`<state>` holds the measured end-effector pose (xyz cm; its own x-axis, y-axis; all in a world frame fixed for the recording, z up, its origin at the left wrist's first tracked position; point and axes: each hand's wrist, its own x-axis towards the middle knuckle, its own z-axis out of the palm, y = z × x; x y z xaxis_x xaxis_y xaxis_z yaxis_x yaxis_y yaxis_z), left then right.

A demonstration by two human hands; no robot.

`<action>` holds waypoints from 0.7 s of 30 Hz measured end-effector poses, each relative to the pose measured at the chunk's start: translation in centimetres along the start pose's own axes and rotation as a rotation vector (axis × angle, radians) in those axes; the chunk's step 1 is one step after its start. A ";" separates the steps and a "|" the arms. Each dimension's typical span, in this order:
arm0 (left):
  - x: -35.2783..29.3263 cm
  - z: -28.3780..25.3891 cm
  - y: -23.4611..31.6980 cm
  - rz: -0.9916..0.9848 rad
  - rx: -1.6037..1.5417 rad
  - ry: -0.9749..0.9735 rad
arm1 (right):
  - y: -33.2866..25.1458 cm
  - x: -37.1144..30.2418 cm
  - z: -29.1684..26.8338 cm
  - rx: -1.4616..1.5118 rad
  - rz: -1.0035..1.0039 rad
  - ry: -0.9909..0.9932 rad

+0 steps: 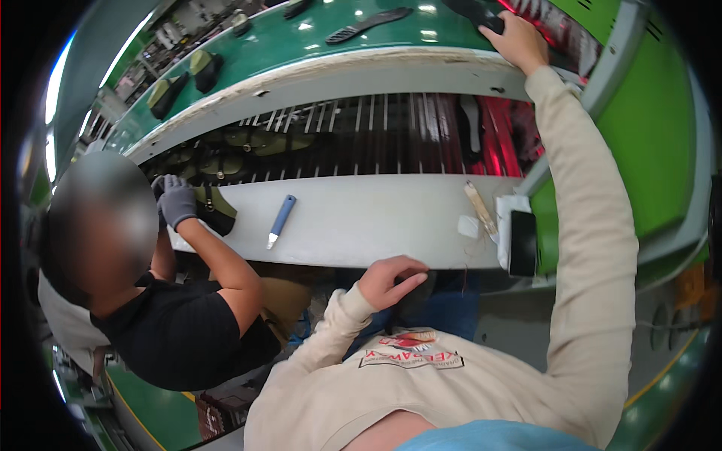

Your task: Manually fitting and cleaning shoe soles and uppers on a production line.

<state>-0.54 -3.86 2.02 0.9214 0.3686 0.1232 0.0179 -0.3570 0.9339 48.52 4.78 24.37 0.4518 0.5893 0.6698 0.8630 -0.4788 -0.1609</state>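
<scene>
Watching from afar through the head view, I take the white bench (361, 218) as my landmark. Well beyond its far edge, past the barred rack (361, 131), my right hand (519, 43) reaches to the green belt (286, 43), with its fingers closed on the near end of a dark sole (470, 10). I can't tell whether the sole is being lifted or laid down; its far end runs out of sight. Another sole (368, 25) lies apart on the belt, also beyond the bench.

My left hand (392, 282) hangs just off the bench's near edge, fingers bent and thumb slightly apart, over a dark shape (414, 302). I cannot tell whether it grips that.

On the bench lie a blue-handled knife (281, 222) and, toward its right end, a pale stick (480, 207) beside a white pad (468, 226). At the bench's left end, a co-worker's gloved hands (177, 201) are at a green and black shoe (218, 210).

To do this reach well, I'd keep the pinch on the sole's end, hold it level, avoid dragging its face, and keep the outstretched sleeve (590, 180) clear of the machine's frame (617, 71).
</scene>
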 end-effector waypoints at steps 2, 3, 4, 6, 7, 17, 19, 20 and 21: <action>3.9 -0.3 -0.7 0.065 0.062 0.047 | -1.4 -1.6 0.2 -0.005 0.046 0.100; 6.0 -0.4 -1.2 0.097 0.078 0.060 | -2.3 -2.0 -0.5 0.009 0.100 0.103; 8.6 -0.2 -1.9 0.137 0.089 0.060 | -1.9 -2.0 -0.4 0.021 0.153 0.117; 13.6 0.1 -3.1 0.196 0.188 0.089 | -2.0 -2.1 -0.4 0.037 0.154 0.118; 16.0 0.3 -4.0 0.271 0.260 0.130 | -2.0 -2.1 -0.5 0.039 0.164 0.115; 37.2 6.8 -8.3 0.269 0.607 -0.008 | -1.1 -2.3 -1.3 0.062 0.140 0.124; 39.7 7.3 -10.4 0.227 0.600 -0.033 | -3.4 -1.9 -1.7 0.117 0.101 0.099; 40.7 8.0 -10.3 0.224 0.605 -0.020 | -4.0 -1.8 -2.0 0.139 0.090 0.074; 41.4 8.2 -10.3 0.188 0.625 -0.069 | -5.1 -1.7 -2.3 0.156 0.071 0.075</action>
<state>40.56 8.08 -5.26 0.9533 0.2028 0.2239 0.0574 -0.8493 0.5248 42.88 4.75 25.70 0.4995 0.5049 0.7040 0.8569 -0.4074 -0.3159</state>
